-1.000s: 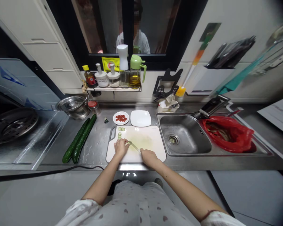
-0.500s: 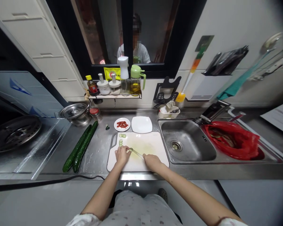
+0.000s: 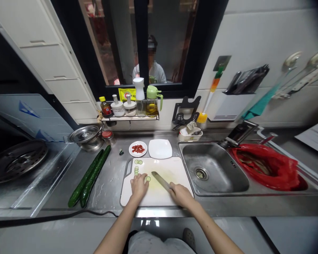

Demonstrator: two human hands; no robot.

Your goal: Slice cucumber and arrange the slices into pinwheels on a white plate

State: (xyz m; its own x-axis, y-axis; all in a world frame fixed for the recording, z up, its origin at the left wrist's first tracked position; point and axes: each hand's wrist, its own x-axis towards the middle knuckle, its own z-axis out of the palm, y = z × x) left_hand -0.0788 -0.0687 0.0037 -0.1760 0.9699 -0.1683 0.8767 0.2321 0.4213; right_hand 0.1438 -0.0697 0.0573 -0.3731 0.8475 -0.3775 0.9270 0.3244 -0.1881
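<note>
A steel counter (image 3: 113, 183) crosses the middle of the frame under a dark-framed window (image 3: 169, 46). At the left, a lidded pot (image 3: 86, 137) stands beside a red-topped jar (image 3: 108, 137), and below them two long whole cucumbers (image 3: 94, 175) lie close together, slanting from lower left to upper right.

Right of these, in the centre of the frame, is a white cutting board (image 3: 175, 167). Thin cucumber slices (image 3: 136, 170) lie near its upper left corner. Just below them the left hand (image 3: 139, 185) rests over the board, fingers partly bent and a little spread. A cut cucumber round (image 3: 148, 179) shows right beside its thumb; whether it is a loose slice or the end of a piece under the fingers, I cannot tell, nor how firmly it is held.

The knife (image 3: 161, 180) is just to the right of that round. Its long axis runs from lower right to upper left, tip away from the person, and a gap separates blade and round. The right hand (image 3: 182, 195) is closed around the handle, farther from the round than the left hand.

Above the board sits a white square plate (image 3: 160, 148); to the right are the sink (image 3: 219, 176) and a red bag (image 3: 283, 173).
</note>
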